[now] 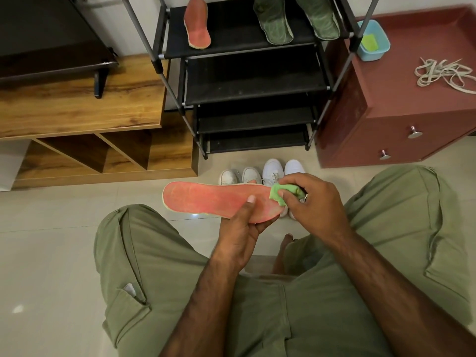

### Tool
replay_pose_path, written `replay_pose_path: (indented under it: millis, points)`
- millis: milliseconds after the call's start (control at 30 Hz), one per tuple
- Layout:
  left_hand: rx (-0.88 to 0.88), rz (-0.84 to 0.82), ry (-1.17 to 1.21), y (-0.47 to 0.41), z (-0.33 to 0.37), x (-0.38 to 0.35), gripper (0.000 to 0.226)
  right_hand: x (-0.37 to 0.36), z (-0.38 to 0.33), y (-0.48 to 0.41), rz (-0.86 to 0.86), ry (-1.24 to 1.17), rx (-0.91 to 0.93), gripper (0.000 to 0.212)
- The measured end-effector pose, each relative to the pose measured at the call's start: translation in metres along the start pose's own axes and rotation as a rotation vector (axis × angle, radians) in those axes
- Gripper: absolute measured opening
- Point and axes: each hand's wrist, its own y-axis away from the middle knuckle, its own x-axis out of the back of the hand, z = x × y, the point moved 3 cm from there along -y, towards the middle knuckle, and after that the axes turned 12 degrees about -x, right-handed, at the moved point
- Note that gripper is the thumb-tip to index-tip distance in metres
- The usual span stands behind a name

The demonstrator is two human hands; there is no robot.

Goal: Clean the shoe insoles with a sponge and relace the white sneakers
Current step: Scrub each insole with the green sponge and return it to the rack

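Observation:
My left hand (240, 228) grips a long red insole (206, 199) from below, thumb pressed on its top face. At the insole's right end my right hand (313, 199) pinches a green sponge (284, 193) against it. A second red insole (197, 23) and two green insoles (296, 18) lie on the top shelf of the black shoe rack (247, 81). Two pairs of white sneakers (262, 173) stand on the floor under the rack, partly hidden by the insole and my hands. White laces (443, 73) lie in a loose heap on the red cabinet (401, 104).
A light blue tub (373, 39) holding something yellow-green sits at the cabinet's back corner. A wooden TV unit (85, 117) with a dark screen stands left of the rack. My knees in green trousers frame the tiled floor (51, 228).

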Motion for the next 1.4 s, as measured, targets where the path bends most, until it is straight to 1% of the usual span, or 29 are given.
replay_pose_path:
  millis: [67,167,267,333,467,500,633,767,833,900,933,1067,1100,1200,1233,1333,1367,1400]
  points:
    - [-0.005,-0.001,-0.005,-0.001,0.0,0.001,0.048,0.0,0.001,0.001,0.001,-0.031,-0.006,0.028]
    - [0.004,-0.008,0.011,0.0,0.0,-0.001,0.041,-0.005,0.001,0.002,-0.024,0.01,0.013,0.023]
    - [0.015,-0.017,0.027,0.001,-0.001,-0.004,0.035,-0.006,-0.002,-0.002,0.001,0.025,-0.009,0.019]
    - [0.013,-0.006,0.026,0.001,-0.001,-0.003,0.036,-0.008,-0.005,-0.001,0.006,0.056,0.001,0.018]
    - [0.017,0.02,0.018,0.002,-0.002,0.001,0.039,-0.019,-0.006,0.009,-0.102,0.112,0.028,0.018]
    - [0.018,0.022,0.018,0.003,-0.002,0.0,0.037,-0.019,-0.005,0.009,-0.101,0.125,0.021,0.018]
    - [0.001,0.019,0.034,0.002,-0.002,-0.002,0.036,-0.01,-0.005,-0.003,0.021,0.104,-0.038,0.013]
    - [0.012,0.023,0.008,0.005,-0.004,0.0,0.037,-0.023,-0.006,0.011,-0.108,0.147,0.004,0.021]
    - [0.011,0.016,0.014,0.005,-0.003,-0.001,0.038,-0.02,-0.005,0.008,-0.075,0.173,-0.022,0.02]
    - [0.003,0.016,0.034,0.002,-0.003,-0.002,0.039,-0.013,-0.004,-0.002,0.016,0.13,-0.082,0.016]
    - [0.0,0.02,0.036,0.002,-0.004,-0.002,0.039,-0.012,-0.003,-0.004,0.029,0.117,-0.09,0.016]
    - [0.017,0.028,0.003,0.005,-0.005,0.0,0.038,-0.026,-0.007,0.013,-0.1,0.172,-0.002,0.018]
    - [0.018,0.03,0.001,0.005,-0.005,0.0,0.038,-0.025,-0.006,0.012,-0.087,0.186,-0.011,0.018]
    - [0.01,0.026,0.031,0.002,-0.005,-0.002,0.038,-0.017,-0.003,-0.002,0.035,0.142,-0.103,0.015]
    - [0.01,0.03,0.033,0.002,-0.005,-0.002,0.038,-0.018,-0.004,-0.003,0.036,0.145,-0.097,0.015]
    - [0.02,0.035,0.013,0.004,-0.007,0.002,0.039,-0.027,-0.008,0.009,-0.084,0.175,-0.006,0.017]
    - [0.02,0.035,0.015,0.003,-0.006,0.002,0.04,-0.027,-0.008,0.009,-0.091,0.178,-0.007,0.017]
    - [0.016,0.032,0.024,0.002,-0.006,0.001,0.041,-0.024,-0.008,0.006,-0.064,0.166,-0.035,0.017]
